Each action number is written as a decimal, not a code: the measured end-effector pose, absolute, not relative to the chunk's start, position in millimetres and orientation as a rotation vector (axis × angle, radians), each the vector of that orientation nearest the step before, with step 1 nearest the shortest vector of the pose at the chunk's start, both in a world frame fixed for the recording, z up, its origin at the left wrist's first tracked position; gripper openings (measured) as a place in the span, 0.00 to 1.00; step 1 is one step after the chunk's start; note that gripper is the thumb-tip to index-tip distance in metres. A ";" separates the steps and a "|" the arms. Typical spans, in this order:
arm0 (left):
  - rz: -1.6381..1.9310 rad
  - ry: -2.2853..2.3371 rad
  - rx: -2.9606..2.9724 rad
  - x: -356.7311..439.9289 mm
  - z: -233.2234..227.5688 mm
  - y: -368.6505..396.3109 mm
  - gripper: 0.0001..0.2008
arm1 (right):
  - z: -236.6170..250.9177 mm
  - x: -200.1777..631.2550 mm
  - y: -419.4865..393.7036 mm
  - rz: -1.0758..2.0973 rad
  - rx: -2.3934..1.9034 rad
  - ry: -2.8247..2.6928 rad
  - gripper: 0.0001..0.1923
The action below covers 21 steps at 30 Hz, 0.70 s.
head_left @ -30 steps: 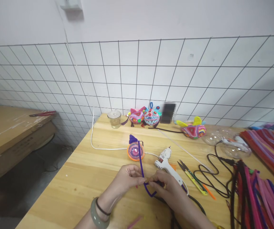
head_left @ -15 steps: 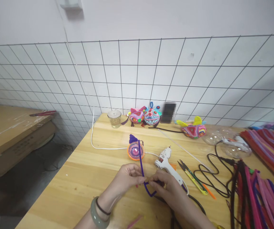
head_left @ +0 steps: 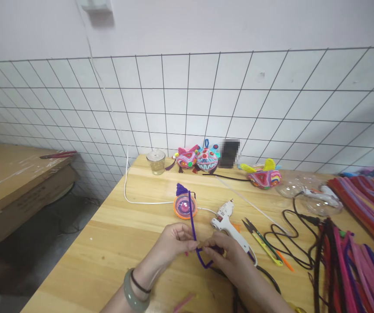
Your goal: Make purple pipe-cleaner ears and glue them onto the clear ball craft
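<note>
A purple pipe cleaner is pinched between both my hands low in the middle of the wooden table. My left hand grips it where the long straight end rises. My right hand pinches the same spot from the right, and a bent loop hangs below the fingers. A green bangle and a black band sit on my left wrist. Just behind the hands lies a round orange and pink piece with a purple pointed top.
A white glue gun with its cord lies right of my hands, then small snips and black cables. Bundles of coloured pipe cleaners fill the right side. A glass jar and colourful figures stand by the tiled wall.
</note>
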<state>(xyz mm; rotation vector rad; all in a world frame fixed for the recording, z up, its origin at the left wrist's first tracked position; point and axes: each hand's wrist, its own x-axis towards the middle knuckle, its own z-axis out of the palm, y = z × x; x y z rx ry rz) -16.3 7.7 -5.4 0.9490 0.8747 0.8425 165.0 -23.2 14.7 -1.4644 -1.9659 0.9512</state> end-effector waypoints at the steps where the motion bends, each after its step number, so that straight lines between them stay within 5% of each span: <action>1: 0.841 0.876 0.949 -16.2 -5.2 7.8 0.15 | 14.5 165.2 -23.2 0.948 -1.467 -1.971 0.09; 21: 0.839 0.904 0.934 -15.4 0.9 7.0 0.16 | 13.9 164.3 -23.1 0.959 -1.459 -1.965 0.09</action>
